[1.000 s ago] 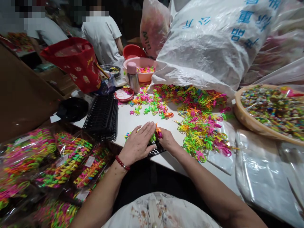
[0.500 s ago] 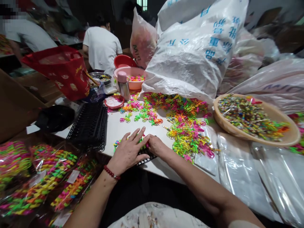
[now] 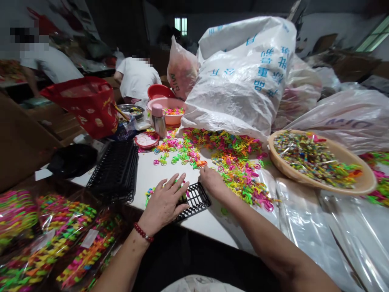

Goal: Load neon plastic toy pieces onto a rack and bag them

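My left hand (image 3: 165, 200) lies spread with fingers apart over a black slotted plastic rack (image 3: 198, 199) at the table's front edge. Small coloured plastic pieces (image 3: 149, 194) show beside its fingers on the rack's left part; the rest are hidden under the palm. Bare slots show at the rack's right end. My right hand (image 3: 212, 183) is just past that end, its fingers bent together beside an orange piece (image 3: 201, 163). What its fingertips hold, if anything, is hidden. A pile of bright plastic pieces with ring-shaped parts (image 3: 240, 172) spreads to its right.
Stacked black racks (image 3: 115, 170) lie left. A beige basin (image 3: 369, 178) of small wrapped items and clear plastic bags (image 3: 300, 215) are right. A large white sack (image 3: 234, 89) stands behind the pile, near a steel flask (image 3: 159, 123). Two people in white shirts are further back.
My right hand has moved right and away from the left hand, off the rack to the edge of the pile, uncovering the rack's right end. My left hand stays spread over the rack.
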A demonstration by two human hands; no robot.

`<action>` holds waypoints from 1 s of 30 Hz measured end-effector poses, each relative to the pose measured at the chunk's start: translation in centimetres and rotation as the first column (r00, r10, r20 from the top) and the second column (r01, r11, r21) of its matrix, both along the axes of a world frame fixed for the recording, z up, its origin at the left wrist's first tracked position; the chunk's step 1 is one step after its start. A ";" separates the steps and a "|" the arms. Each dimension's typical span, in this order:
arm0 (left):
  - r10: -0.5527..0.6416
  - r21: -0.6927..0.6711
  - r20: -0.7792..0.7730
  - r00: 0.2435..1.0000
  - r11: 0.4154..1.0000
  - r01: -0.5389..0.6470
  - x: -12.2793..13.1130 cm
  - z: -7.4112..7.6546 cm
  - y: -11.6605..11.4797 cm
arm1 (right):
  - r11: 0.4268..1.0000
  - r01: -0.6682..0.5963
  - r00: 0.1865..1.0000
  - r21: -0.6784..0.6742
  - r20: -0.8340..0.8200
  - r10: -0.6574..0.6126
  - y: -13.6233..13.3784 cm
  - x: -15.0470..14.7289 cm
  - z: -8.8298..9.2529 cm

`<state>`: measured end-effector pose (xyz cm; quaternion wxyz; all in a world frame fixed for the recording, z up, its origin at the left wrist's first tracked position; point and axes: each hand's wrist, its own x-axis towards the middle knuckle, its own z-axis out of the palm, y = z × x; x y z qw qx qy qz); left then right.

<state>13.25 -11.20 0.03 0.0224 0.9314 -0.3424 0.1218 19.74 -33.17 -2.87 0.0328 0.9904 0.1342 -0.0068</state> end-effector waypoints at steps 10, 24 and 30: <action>0.007 0.009 -0.031 1.000 1.000 -0.007 -0.1 0.4 0.0 | 0.915 -0.319 0.943 0.248 0.176 0.281 -0.2 -6.2 -3.0; -0.009 0.007 -0.032 0.999 1.000 0.009 -0.1 0.4 0.1 | 0.954 0.167 0.985 0.251 -0.076 -0.153 1.0 -4.4 -1.6; 0.005 0.016 -0.053 0.999 1.000 -0.004 -0.1 0.6 0.1 | 0.781 0.211 0.976 0.587 -0.087 -0.199 0.3 -4.2 -1.2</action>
